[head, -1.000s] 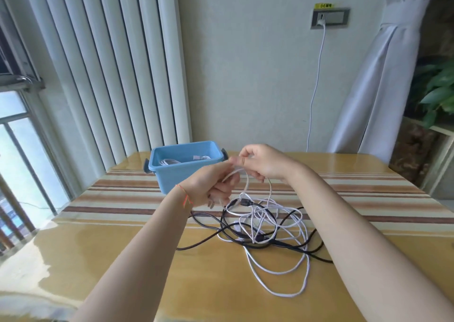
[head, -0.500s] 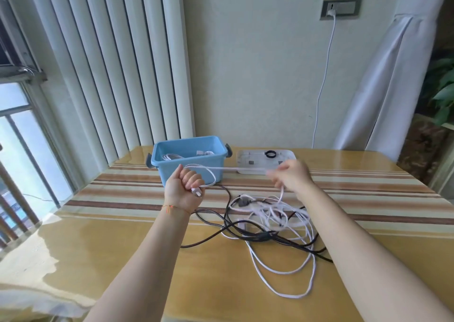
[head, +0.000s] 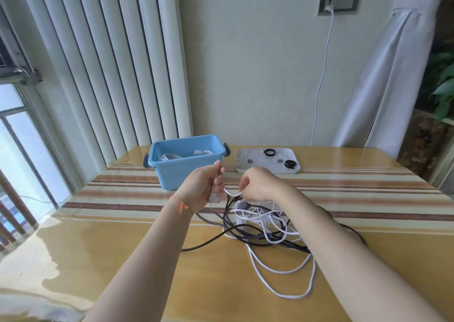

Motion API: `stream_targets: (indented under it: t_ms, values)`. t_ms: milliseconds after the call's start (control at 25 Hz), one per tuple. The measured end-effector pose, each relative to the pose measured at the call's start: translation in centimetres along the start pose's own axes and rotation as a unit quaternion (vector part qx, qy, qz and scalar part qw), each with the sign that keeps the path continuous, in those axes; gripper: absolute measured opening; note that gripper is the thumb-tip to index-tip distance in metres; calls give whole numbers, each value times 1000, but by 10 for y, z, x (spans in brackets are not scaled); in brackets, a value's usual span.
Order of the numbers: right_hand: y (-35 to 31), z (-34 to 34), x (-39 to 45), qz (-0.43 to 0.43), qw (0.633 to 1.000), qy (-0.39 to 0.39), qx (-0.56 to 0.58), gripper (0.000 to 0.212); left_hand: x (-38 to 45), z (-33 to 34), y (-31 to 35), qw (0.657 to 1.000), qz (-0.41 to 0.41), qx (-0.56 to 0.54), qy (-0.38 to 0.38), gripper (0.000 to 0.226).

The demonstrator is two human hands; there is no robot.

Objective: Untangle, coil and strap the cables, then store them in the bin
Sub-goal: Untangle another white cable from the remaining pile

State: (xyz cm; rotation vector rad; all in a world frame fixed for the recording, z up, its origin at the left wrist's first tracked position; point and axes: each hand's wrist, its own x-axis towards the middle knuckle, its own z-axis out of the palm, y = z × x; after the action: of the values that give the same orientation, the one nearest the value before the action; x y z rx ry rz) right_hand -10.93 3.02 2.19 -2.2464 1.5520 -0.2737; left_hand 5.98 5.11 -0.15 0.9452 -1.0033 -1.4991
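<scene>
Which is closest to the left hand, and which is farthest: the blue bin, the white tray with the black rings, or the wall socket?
From the left hand:
1. Blue plastic bin, just behind the hand, far left of the table.
2. White flat tray holding black rings, farther back and right.
3. Grey wall socket, high on the wall, far right.

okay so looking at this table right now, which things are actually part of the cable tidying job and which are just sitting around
Part of the job:
white cable, held by left hand and right hand
black cable, tangled with it
blue bin, coiled cables already inside
white tray with black straps

Just there:
wall charger cable
blinds
curtain
plant
</scene>
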Motion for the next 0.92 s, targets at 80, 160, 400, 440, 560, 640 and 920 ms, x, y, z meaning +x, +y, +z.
stream_targets:
  t_ms: [80, 160, 400, 440, 560, 640, 920]
  values:
    - [-6, 3, -2, -36, 998, -41, 16, 19, 1, 6, 0, 994, 19, 106, 21, 34]
    - [-10, 6, -4, -72, 991, -61, 96, 10, 4, 13, -5, 964, 36, 250, 85, 34]
    - [-4, 19, 2, -36, 977, 35, 206, 39, 9, 15, -23, 955, -9, 288, 75, 28]
    - [0, 17, 3, -29, 982, 23, 184, 39, 9, 15, -23, 937, -23, 343, 66, 31]
    - [18, 7, -1, -14, 988, -53, 145, 23, 6, 10, -16, 881, -66, 468, 14, 41]
    - [27, 5, -3, -6, 989, -61, 138, 13, 6, 5, -14, 836, -57, 545, -8, 46]
    - [39, 17, -1, 7, 990, -8, 143, 9, 16, 13, 3, 983, 24, -143, 116, 54]
